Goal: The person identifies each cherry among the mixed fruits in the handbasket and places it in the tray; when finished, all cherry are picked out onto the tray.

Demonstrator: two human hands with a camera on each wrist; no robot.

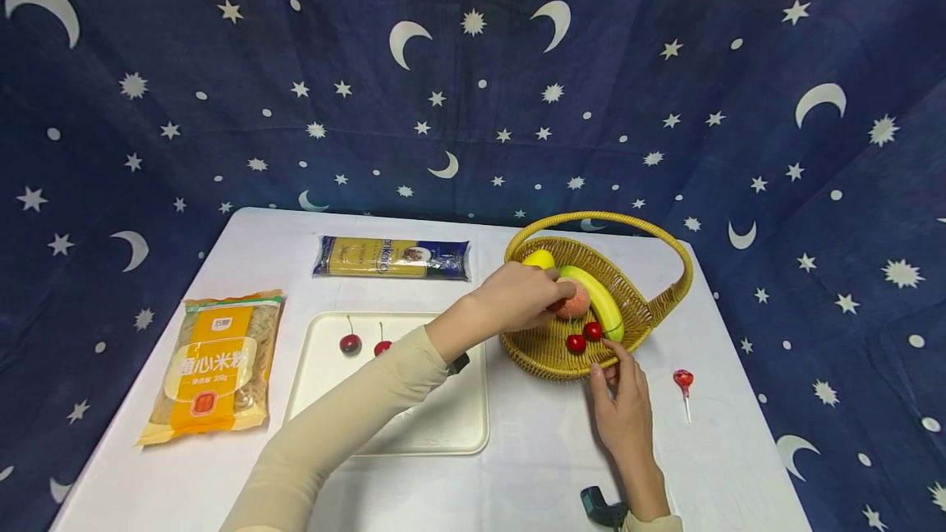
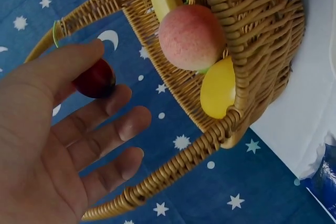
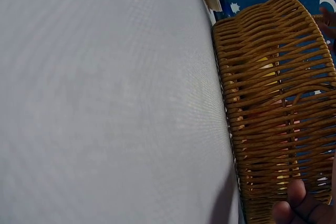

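Observation:
In the left wrist view, my left hand (image 2: 58, 129) pinches a dark red cherry (image 2: 94, 80) with a green stem between thumb and index finger. The head view puts this hand (image 1: 510, 298) over the wicker basket (image 1: 543, 361), the cherry hidden there. Inside the basket lie a peach (image 1: 575, 300), a banana (image 1: 602, 306), a yellow fruit (image 1: 539, 259) that looks like a lemon, and two bright red cherries (image 1: 576, 343). My right hand (image 1: 624, 405) holds the basket's near rim, its fingertips (image 3: 296, 191) against the woven wall.
Left of the basket, a white tray (image 1: 473, 425) bears cherries (image 1: 351, 344), partly covered by my left arm. Behind it lies a pasta packet (image 1: 392, 259); a rice noodle bag (image 1: 214, 368) is at far left. A red lollipop (image 1: 683, 384) lies right of my right hand.

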